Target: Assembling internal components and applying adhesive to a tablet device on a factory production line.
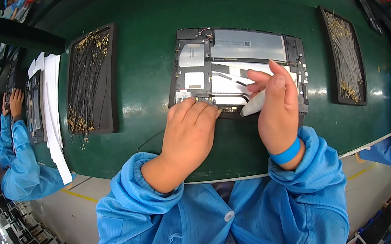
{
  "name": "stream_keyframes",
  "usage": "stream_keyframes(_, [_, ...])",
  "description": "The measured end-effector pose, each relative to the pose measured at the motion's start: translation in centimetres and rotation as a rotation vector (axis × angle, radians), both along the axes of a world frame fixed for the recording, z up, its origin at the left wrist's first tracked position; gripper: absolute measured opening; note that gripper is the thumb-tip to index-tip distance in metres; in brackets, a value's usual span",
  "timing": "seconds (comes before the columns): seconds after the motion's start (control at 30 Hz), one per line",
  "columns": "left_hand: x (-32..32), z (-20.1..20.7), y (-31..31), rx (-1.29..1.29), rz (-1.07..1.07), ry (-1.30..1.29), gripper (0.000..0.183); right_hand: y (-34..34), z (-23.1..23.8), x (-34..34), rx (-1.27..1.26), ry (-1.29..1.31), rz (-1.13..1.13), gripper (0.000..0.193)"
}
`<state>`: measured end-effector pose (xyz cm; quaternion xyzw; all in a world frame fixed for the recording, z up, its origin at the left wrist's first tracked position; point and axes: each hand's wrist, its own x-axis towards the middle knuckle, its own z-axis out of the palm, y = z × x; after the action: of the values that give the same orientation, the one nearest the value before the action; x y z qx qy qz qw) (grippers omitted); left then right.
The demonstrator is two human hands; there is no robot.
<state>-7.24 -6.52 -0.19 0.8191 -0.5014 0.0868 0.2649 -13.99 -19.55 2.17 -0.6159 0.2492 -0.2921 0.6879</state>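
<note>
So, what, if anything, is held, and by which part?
The right hand seems to hold a white, tapered, dark-tipped piece by its thicker end; whether the left hand grips anything can't be told.

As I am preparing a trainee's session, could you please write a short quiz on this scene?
1. True or false: the blue wristband is on the right wrist.
2. What colour are the cables in the tray left of the open device: (a) red, (b) black, (c) green?
3. Which hand is nearer the device's left edge?

Key: 1 true; 2 b; 3 the left hand.
</note>
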Motion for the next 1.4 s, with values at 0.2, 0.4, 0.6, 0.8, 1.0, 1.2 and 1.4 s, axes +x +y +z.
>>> stream_keyframes(0.2, [-0.2,0.0,0.0,0.027,0.015,0.014,0.02,0.5,-2.7,-0.1,-0.185,-0.125,0.019,0.032])
stream_keyframes(0.4, [-0.2,0.2,0.0,0.046,0.013,0.01,0.022,0.5,-3.0,-0.1,-0.323,-0.124,0.055,0.03])
stream_keyframes(0.6, [-0.1,0.3,0.1,0.051,0.009,0.022,0.022,0.6,-3.3,0.2,-0.353,-0.158,0.064,0.027])
stream_keyframes(0.8, [0.1,0.4,0.1,0.056,0.004,0.026,0.022,0.5,-0.8,0.6,-0.561,0.007,0.16,0.019])
stream_keyframes(1.0, [-0.2,1.3,0.2,0.091,0.021,0.009,0.023,0.8,-0.8,1.2,-0.818,-0.015,0.246,0.015])
stream_keyframes(1.2, [-2.4,3.0,2.1,-0.095,0.447,1.476,0.025,0.4,-1.9,1.5,-0.233,0.052,0.128,0.025])
stream_keyframes(1.4, [-0.7,0.4,2.2,-1.043,0.725,1.972,0.023,0.4,-1.1,1.7,-0.017,0.041,0.134,0.036])
